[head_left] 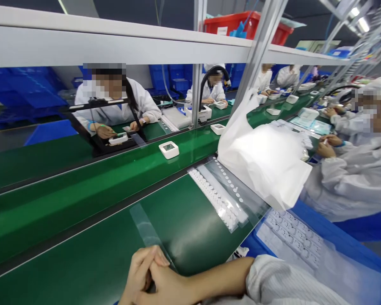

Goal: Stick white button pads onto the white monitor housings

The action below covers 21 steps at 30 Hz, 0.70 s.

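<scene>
At the bottom of the view my left hand (135, 271) and my right hand (169, 283) are clasped together over the near edge of the green work table (114, 250). Their fingers are closed against each other, and I see no object in them. Just beyond my fingertips a clear strip (146, 226) lies flat on the table. Further right is a clear sheet with rows of small white round pieces (214, 199). Behind it stands a large white plastic bag (257, 156), partly over more clear sheets.
A green conveyor belt (120, 173) runs past the table and carries white square devices (169, 150). Printed white sheets (292, 237) lie in a blue bin (339, 231) at right. Co-workers in white coats sit across the belt and to the right. A shelf (120, 42) crosses overhead.
</scene>
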Motion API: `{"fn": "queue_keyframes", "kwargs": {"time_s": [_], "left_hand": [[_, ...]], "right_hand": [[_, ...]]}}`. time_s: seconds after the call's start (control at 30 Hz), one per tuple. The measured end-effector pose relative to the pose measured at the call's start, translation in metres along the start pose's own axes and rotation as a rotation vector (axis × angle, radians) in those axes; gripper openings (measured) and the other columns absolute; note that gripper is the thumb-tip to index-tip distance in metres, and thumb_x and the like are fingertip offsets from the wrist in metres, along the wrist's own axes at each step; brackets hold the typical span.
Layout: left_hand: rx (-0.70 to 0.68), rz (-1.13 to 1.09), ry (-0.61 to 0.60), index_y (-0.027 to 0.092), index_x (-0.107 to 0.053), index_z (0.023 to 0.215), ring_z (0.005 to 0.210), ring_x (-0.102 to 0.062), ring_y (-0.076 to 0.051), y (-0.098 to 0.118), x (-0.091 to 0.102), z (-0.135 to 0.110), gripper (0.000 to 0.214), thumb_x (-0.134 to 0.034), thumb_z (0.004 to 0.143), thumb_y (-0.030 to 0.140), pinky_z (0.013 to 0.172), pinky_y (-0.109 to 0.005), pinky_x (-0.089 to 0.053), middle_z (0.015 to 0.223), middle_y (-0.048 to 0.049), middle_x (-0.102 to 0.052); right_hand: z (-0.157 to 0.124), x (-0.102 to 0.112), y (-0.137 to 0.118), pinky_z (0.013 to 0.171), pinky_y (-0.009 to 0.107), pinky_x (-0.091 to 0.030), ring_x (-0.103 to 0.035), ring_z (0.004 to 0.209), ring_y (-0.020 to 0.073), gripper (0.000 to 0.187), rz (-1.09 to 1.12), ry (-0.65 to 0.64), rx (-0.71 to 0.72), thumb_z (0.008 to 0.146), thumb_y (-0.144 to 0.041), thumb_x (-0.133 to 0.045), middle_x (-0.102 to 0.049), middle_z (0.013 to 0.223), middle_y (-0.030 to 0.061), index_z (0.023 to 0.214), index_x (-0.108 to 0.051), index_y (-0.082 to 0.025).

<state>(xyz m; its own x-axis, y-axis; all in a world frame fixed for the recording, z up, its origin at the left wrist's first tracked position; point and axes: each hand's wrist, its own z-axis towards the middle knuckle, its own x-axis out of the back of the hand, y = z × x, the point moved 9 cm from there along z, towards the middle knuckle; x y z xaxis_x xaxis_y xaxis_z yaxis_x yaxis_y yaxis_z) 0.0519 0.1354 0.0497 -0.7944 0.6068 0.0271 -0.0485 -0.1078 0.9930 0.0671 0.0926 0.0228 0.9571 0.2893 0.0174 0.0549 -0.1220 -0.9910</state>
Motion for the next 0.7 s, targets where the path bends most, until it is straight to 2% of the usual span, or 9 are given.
{"fn": "queue_keyframes", "kwargs": {"time_s": [0.07,0.1,0.2,0.3,0.4,0.5,0.57,0.63,0.7], "left_hand": [[-0.126,0.253,0.102,0.019,-0.07,0.066,0.063,-0.07,-0.019,0.011,0.013,0.0,0.043,-0.042,0.096,0.032,0.059,-0.028,-0.055,0.067,-0.0052,-0.073],[-0.22,0.393,0.095,0.02,-0.072,0.076,0.073,-0.072,-0.021,0.019,0.012,-0.001,0.038,-0.042,0.096,0.033,0.067,-0.029,-0.057,0.078,-0.0059,-0.075],[-0.476,0.73,-0.078,0.02,-0.066,0.117,0.107,-0.066,-0.028,0.031,-0.014,-0.008,0.046,-0.042,0.093,0.052,0.092,-0.039,-0.053,0.113,-0.0102,-0.071],[-0.543,0.936,-0.216,0.014,-0.045,0.14,0.122,-0.057,-0.032,0.025,-0.04,-0.014,0.075,-0.045,0.085,0.066,0.098,-0.043,-0.05,0.133,-0.0162,-0.059],[-0.616,1.019,-0.161,0.016,-0.048,0.137,0.115,-0.062,-0.029,0.028,-0.05,-0.017,0.053,-0.045,0.091,0.042,0.095,-0.04,-0.052,0.126,-0.0151,-0.064],[-0.634,0.945,0.022,0.02,-0.065,0.114,0.08,-0.071,-0.022,0.035,-0.04,-0.018,0.035,-0.039,0.091,0.023,0.069,-0.03,-0.056,0.093,-0.0114,-0.075],[-0.604,0.846,0.107,0.022,-0.069,0.095,0.061,-0.068,-0.021,0.032,-0.031,-0.021,0.029,-0.041,0.088,0.023,0.054,-0.028,-0.053,0.077,-0.0094,-0.074],[-0.53,0.746,0.154,0.023,-0.07,0.086,0.056,-0.067,-0.024,0.02,-0.023,-0.027,0.025,-0.046,0.083,0.03,0.048,-0.03,-0.051,0.073,-0.0094,-0.073],[-0.319,0.653,0.212,0.023,-0.071,0.084,0.06,-0.068,-0.029,-0.003,-0.013,-0.032,0.026,-0.051,0.076,0.038,0.049,-0.034,-0.053,0.075,-0.0106,-0.074]], "right_hand": [[0.003,0.012,-0.004,0.076,0.028,-0.044,-0.052,0.083,0.0143,0.038,0.302,-0.092,-0.119,0.064,-0.025,-0.067,-0.052,0.091,0.0003,0.098,-0.052,-0.018],[0.003,0.017,-0.004,0.078,0.028,-0.042,-0.051,0.082,0.0128,0.036,0.471,-0.127,-0.201,0.063,-0.025,-0.069,-0.052,0.088,-0.0015,0.095,-0.053,-0.018],[-0.012,0.023,-0.004,0.085,0.027,-0.036,-0.051,0.084,0.0112,0.033,0.868,-0.214,-0.447,0.058,-0.028,-0.074,-0.053,0.081,-0.0032,0.084,-0.056,-0.017],[-0.03,0.025,-0.017,0.087,0.025,-0.034,-0.055,0.086,0.0126,0.023,1.073,-0.261,-0.522,0.063,-0.03,-0.067,-0.057,0.078,-0.001,0.077,-0.058,-0.016],[-0.041,0.031,-0.029,0.082,0.027,-0.037,-0.059,0.087,0.0149,0.006,1.118,-0.154,-0.503,0.073,-0.024,-0.055,-0.061,0.078,0.0,0.074,-0.056,-0.018],[-0.046,0.034,-0.035,0.073,0.028,-0.038,-0.062,0.08,0.0166,0.013,1.074,-0.052,-0.494,0.08,-0.017,-0.045,-0.06,0.073,-0.0007,0.072,-0.055,-0.021],[-0.046,0.03,-0.039,0.07,0.027,-0.038,-0.062,0.075,0.0165,0.019,1.109,-0.082,-0.497,0.082,-0.016,-0.042,-0.06,0.071,-0.0003,0.073,-0.057,-0.02],[-0.045,0.024,-0.043,0.068,0.026,-0.039,-0.061,0.075,0.0166,0.022,1.169,-0.17,-0.494,0.085,-0.019,-0.04,-0.06,0.071,0.0012,0.074,-0.06,-0.018],[-0.046,0.019,-0.042,0.067,0.025,-0.04,-0.061,0.073,0.0168,0.025,1.213,-0.252,-0.509,0.087,-0.023,-0.041,-0.06,0.071,0.0028,0.076,-0.062,-0.015]]}}
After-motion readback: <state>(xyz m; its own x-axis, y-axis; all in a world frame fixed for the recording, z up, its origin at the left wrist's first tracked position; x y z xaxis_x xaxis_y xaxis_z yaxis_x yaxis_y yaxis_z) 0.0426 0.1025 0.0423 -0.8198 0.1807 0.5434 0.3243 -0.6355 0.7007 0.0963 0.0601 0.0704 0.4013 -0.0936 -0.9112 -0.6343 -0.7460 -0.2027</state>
